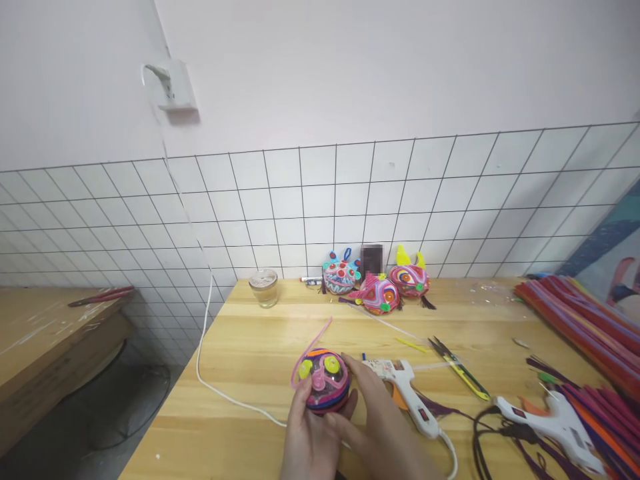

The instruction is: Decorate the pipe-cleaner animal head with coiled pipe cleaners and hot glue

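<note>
Near the front of the wooden table I hold a round craft ball (325, 393) wound with purple, pink and orange pipe cleaner, with two yellow eye-like discs. My left hand (309, 427) grips it from below and the left, thumb on its front. From the right, my right hand (370, 413) curls around the ball, its fingers partly hidden behind it. A loose pink pipe cleaner (316, 339) sticks up from the ball's upper left. Just right of my right hand lies a white glue gun (413, 400) with an orange trigger.
Several finished pipe-cleaner animals (380, 293) stand by the tiled wall. A glass cup (265, 288) is at the back left. To the right lie yellow-handled snips (460, 370), a second glue gun (555, 427) and bundles of pipe cleaners (585, 333). A white cord (200, 353) hangs along the left edge.
</note>
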